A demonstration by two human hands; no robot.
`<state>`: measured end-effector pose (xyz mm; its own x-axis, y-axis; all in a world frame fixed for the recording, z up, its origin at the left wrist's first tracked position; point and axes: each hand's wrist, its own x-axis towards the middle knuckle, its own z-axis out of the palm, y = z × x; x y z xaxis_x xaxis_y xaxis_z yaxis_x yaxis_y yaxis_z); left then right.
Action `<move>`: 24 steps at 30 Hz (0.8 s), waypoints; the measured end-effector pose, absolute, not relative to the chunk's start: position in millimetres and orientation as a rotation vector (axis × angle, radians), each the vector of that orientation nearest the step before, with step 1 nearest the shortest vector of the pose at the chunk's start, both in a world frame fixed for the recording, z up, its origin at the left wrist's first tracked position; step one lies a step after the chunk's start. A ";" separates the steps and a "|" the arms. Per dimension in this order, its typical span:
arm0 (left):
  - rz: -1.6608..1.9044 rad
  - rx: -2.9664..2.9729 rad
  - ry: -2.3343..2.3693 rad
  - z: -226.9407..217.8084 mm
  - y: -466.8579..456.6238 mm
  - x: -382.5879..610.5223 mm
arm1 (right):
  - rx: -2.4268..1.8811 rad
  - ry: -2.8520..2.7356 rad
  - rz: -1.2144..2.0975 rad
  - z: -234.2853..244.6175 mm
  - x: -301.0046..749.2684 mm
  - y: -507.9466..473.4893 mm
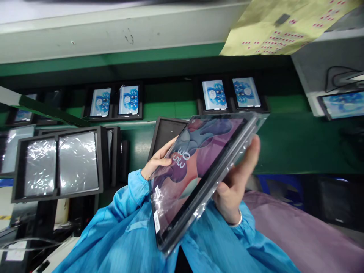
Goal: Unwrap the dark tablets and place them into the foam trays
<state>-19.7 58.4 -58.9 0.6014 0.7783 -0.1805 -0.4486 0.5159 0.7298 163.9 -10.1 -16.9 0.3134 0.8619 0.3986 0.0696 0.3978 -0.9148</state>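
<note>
Tilted in front of my chest is a tablet [196, 163] wrapped in clear plastic film, its lit screen showing coloured shapes and large digits. My left hand [159, 159] grips its left edge, thumb on the screen side and the other fingers behind. At the opposite long edge, my right hand [234, 182] has its fingers partly hidden behind the tablet; it is near or against that side, and a firm grip cannot be made out. A dark foam tray [166, 132] lies partly covered behind the tablet.
Stacked foam trays [101, 163] with film-wrapped tablets [78, 163] stand at left. More lit tablets [214, 94] sit in trays along the green bench [170, 100]. A yellow dotted sheet [273, 34] hangs upper right; another tablet [345, 104] lies at far right.
</note>
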 end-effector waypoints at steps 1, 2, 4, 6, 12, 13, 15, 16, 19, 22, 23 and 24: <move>0.792 0.705 0.557 -59.6 59.0 -20.7 | -1.040 -1.125 0.751 -18.1 165.7 -9.1; 0.806 0.725 0.588 -60.0 59.5 -22.1 | -1.040 -1.085 0.849 -20.2 167.8 -8.0; 0.838 0.789 0.682 -60.1 60.7 -25.2 | -1.067 -0.899 1.044 -27.7 172.4 -4.7; 0.851 0.881 0.789 -59.7 62.0 -27.2 | -1.109 -0.637 1.176 -39.1 176.2 0.9; 0.845 1.064 0.966 -66.2 66.9 -23.3 | -1.152 -0.201 1.264 -81.2 188.0 20.4; 0.859 1.073 0.982 -67.7 68.1 -24.5 | -1.164 -0.200 1.228 -88.6 194.0 21.7; 0.897 1.057 1.012 -70.4 71.4 -32.2 | -1.211 -0.240 1.110 -104.9 214.1 22.8; 0.901 1.043 1.030 -72.1 73.7 -38.8 | -1.251 -0.271 1.036 -114.0 228.6 22.8; 0.869 1.017 1.121 -85.2 84.4 -65.0 | -1.442 -0.395 0.897 -144.5 285.3 23.0; 0.893 0.989 1.216 -118.5 97.5 -82.5 | -1.586 -0.495 0.954 -176.3 336.4 28.3; 0.909 0.971 1.233 -133.8 101.6 -83.3 | -1.608 -0.524 0.968 -186.6 346.5 32.3; 0.922 0.965 1.241 -150.2 105.3 -81.4 | -1.624 -0.557 0.968 -196.6 352.1 37.6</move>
